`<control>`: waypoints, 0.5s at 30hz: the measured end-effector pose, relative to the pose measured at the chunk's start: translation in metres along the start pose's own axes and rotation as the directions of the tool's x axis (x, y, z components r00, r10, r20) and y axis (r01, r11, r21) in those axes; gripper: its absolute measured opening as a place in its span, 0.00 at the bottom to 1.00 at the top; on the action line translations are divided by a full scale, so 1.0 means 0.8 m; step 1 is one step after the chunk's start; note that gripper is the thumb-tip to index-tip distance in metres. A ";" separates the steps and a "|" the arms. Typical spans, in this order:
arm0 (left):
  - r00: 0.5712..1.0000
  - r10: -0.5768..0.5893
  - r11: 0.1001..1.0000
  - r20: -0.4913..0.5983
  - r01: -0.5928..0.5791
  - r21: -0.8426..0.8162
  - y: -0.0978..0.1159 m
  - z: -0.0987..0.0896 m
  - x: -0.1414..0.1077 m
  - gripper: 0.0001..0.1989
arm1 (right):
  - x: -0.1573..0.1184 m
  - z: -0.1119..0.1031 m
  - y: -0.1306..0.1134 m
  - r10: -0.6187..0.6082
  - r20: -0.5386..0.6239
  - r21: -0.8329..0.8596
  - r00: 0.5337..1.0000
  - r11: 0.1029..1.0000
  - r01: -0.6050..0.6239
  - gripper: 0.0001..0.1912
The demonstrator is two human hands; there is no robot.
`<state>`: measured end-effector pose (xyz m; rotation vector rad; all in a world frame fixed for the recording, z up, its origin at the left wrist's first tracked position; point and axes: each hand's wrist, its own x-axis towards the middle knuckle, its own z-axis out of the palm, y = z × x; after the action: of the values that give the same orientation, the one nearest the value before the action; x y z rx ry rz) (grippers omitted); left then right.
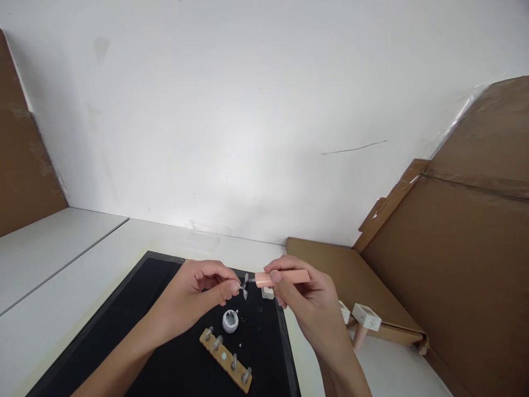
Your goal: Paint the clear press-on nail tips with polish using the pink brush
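Observation:
My left hand (206, 295) pinches the end of a small metallic piece with thin blades (246, 286), held above a black mat. My right hand (308, 298) is closed around a salmon-pink handle (285, 277), whose thin metal tip points left and reaches the bladed piece. Below the hands, on the mat (173, 353), stands a small round white cup (230, 321) with grey material inside. Nearer to me lies a wooden strip (225, 358) with several grey metallic pegs on it.
Behind my right hand is a small white block (267, 293). White blocks (367, 317), one on a pinkish handle, stand at the right beside a flat cardboard piece (343, 270). Tall cardboard (475, 248) borders the right, and a white wall (231, 121) is behind.

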<state>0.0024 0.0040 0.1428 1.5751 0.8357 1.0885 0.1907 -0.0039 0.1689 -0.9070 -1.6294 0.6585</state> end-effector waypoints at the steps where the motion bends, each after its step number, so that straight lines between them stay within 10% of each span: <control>1: 1.000 0.001 1.000 -0.005 -0.001 0.004 0.001 0.000 0.000 0.08 | 0.000 0.000 0.000 0.024 0.009 0.026 1.000 0.999 -0.025 0.08; 15: 0.998 0.041 0.999 -0.057 -0.042 -0.010 0.007 -0.003 -0.003 0.07 | -0.003 -0.005 0.016 0.090 0.113 0.228 0.989 0.967 -0.114 0.07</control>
<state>-0.0004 0.0012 0.1477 1.5647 0.8363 1.1706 0.1978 0.0009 0.1584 -0.7990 -1.5622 0.9615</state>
